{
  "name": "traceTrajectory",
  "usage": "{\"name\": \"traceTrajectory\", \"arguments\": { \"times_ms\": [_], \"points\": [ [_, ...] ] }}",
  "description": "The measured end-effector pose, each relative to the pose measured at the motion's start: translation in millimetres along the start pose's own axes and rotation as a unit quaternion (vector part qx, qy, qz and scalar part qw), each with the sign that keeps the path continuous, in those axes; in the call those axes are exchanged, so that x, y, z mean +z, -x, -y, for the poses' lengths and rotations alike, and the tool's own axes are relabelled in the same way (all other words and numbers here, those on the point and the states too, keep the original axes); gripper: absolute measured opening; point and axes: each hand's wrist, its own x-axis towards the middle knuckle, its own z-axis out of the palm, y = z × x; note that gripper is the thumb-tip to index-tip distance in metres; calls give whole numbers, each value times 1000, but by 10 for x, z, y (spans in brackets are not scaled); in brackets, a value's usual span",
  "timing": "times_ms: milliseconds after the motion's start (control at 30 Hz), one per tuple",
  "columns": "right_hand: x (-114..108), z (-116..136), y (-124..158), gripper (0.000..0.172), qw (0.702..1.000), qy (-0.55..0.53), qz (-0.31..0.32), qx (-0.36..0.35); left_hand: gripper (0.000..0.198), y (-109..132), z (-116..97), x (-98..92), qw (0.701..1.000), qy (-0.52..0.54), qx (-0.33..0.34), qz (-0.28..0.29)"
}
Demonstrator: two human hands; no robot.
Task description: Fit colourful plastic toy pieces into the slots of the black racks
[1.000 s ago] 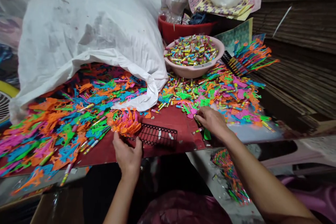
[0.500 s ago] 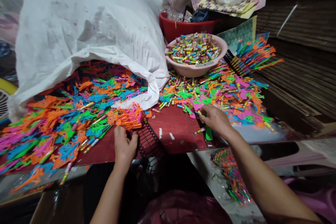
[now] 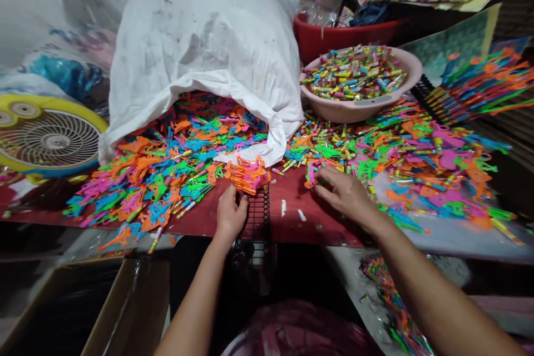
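Note:
My left hand (image 3: 232, 212) is at the front of the red tabletop (image 3: 292, 222), its fingers closed at the near end of a black wire rack (image 3: 257, 214). Orange plastic pieces (image 3: 247, 176) lie bunched just beyond it, at the rack's far end. What that hand grips is too hidden to make out. To the right, my right hand (image 3: 344, 194) pinches a small pink and orange piece (image 3: 309, 176) between thumb and fingers, over the tabletop. Colourful plastic pieces (image 3: 167, 172) spill from a white sack (image 3: 208, 28) on the left.
A pink basin (image 3: 359, 108) full of small colourful tubes stands behind my right hand, with a red basin (image 3: 334, 39) behind it. More loose pieces (image 3: 442, 161) cover the right side. A yellow-rimmed fan (image 3: 54, 139) stands far left, above an open cardboard box (image 3: 137, 300).
The view has swung left, bringing in the fan and box. My right hand has drawn away from the loose pieces and now holds a pink and orange one over the red surface.

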Motion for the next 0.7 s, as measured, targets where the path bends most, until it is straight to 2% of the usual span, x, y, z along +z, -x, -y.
{"name": "traceTrajectory", "arguments": {
  "times_ms": [100, 167, 267, 367, 467, 600, 700],
  "points": [
    [30, 127, -59, 14, 997, -67, 15, -36, 20, -64, -11, -20, 1000, -6, 10, 18],
    [90, 204, -90, 16, 991, -105, 52, -60, 19, -86, -26, -27, 1000, -13, 8, 19],
    [243, 310, -110, 14, 989, -63, 99, -95, 17, -89, -48, -33, 1000, -15, 2, 18],
    [414, 387, -102, 18, 983, -3, 117, -140, 17, -80, -59, -35, 1000, -20, -3, 18],
    [515, 410, -89, 18, 977, -5, 132, -168, 16, -79, -58, -34, 1000, -26, -2, 18],
    [489, 397, -98, 17, 970, -58, 160, -172, 7, -96, -53, -32, 999, -36, -5, 20],
    [423, 383, -109, 12, 962, -146, 173, -151, 6, -114, -57, -38, 998, -54, 0, 29]
  ]
}}
